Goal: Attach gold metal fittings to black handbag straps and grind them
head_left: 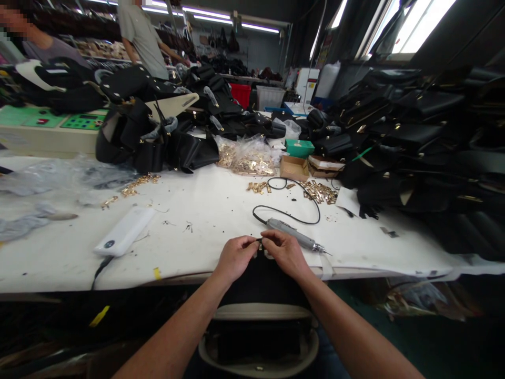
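A black handbag (260,281) with a pale lining rests in front of my body, its mouth open towards me and its flap reaching up to the table's edge. My left hand (238,257) and my right hand (284,253) meet at the tip of this flap, fingertips pinched on it from both sides. Some small metal shows between them, too small to make out. Just beyond my right hand lies a grey electric screwdriver (292,232), its bit pointing right and its black cord looping behind.
A white power bank (125,230) with a cable lies left. Gold metal fittings (320,191) are scattered near a cardboard box (294,168); bags of fittings (252,157) stand behind. Black handbags (410,142) pile up right and at the back. Two people stand far left.
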Motion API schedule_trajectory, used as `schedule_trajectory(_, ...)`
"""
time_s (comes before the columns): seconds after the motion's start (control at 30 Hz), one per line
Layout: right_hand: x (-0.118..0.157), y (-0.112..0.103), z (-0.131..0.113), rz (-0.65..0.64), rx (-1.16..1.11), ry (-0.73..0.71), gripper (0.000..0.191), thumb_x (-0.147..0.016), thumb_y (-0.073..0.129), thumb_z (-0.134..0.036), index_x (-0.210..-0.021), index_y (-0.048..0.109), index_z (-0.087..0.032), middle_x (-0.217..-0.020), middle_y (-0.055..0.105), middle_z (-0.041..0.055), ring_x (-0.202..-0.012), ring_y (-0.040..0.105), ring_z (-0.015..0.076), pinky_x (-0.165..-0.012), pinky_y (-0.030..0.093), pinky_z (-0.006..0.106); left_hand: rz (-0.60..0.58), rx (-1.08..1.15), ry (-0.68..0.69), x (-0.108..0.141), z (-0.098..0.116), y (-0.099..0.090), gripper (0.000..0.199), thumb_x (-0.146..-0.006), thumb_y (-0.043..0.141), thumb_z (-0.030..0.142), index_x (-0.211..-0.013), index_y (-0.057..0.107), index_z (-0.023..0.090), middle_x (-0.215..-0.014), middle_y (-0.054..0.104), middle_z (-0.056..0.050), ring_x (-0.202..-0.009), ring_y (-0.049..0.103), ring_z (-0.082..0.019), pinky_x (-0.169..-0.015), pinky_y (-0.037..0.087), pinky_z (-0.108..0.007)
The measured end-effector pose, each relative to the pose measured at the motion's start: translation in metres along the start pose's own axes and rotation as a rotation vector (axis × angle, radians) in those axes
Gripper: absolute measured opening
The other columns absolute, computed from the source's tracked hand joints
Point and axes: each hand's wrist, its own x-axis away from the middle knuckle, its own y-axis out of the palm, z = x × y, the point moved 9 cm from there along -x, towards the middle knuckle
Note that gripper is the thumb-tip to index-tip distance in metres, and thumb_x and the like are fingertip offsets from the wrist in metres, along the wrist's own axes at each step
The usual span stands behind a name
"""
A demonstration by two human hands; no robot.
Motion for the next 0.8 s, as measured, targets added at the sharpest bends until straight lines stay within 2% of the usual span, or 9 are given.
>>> schedule_trajectory(0.13, 0.002, 0.005, -0.006, -0.12, 0.082, 0.023, 0.025, -0.085, 0.064, -0.028, -0.106, 0.074, -0.018, -0.074, 0.07, 0.0009, -0.063, 0.06, 0.0156, -0.057, 0.043, 0.026, -0.005, -0.008, 0.009, 0.001, 0.002, 0.0, 0.033, -0.088, 0.055, 0.048, -0.087, 0.073, 0.02, -0.069, 0.068, 0.0, -0.065, 0.061, -0.017, -0.061, 0.042, -0.027)
schedule_trajectory(0.27, 0.006, 0.003, -0.004, -0.166, 0.113, 0.049, 0.03, -0.084, 0.063, -0.024, -0.112, 0.072, -0.018, -0.073, 0.069, -0.0007, -0.055, 0.051, 0.0119, -0.051, 0.035, 0.024, -0.008, -0.071, 0.01, 0.001, 0.001, 0.001, 0.033, -0.09, 0.053, 0.049, -0.089, 0.071, 0.022, -0.07, 0.067, 0.001, -0.065, 0.061, -0.017, -0.061, 0.041, -0.027)
schedule_trajectory(0.43, 0.01, 0.003, 0.006, -0.161, 0.055, 0.066, 0.044, -0.082, 0.064, -0.022, -0.126, 0.065, -0.016, -0.076, 0.07, 0.0002, -0.059, 0.053, 0.0122, -0.055, 0.038, 0.024, 0.004, -0.205, 0.0, 0.002, 0.006, 0.001, 0.029, -0.09, 0.053, 0.047, -0.083, 0.068, 0.024, -0.064, 0.062, 0.003, -0.061, 0.056, -0.017, -0.059, 0.035, -0.028)
schedule_trajectory(0.8, 0.011, 0.006, 0.008, -0.097, 0.076, 0.024, 0.04, -0.081, 0.061, -0.022, -0.119, 0.069, -0.015, -0.072, 0.067, -0.001, -0.061, 0.055, 0.0129, -0.058, 0.04, 0.024, 0.047, -0.343, -0.009, 0.004, 0.016, 0.003, 0.024, -0.092, 0.052, 0.043, -0.085, 0.068, 0.027, -0.073, 0.066, 0.001, -0.071, 0.058, -0.019, -0.063, 0.031, -0.028)
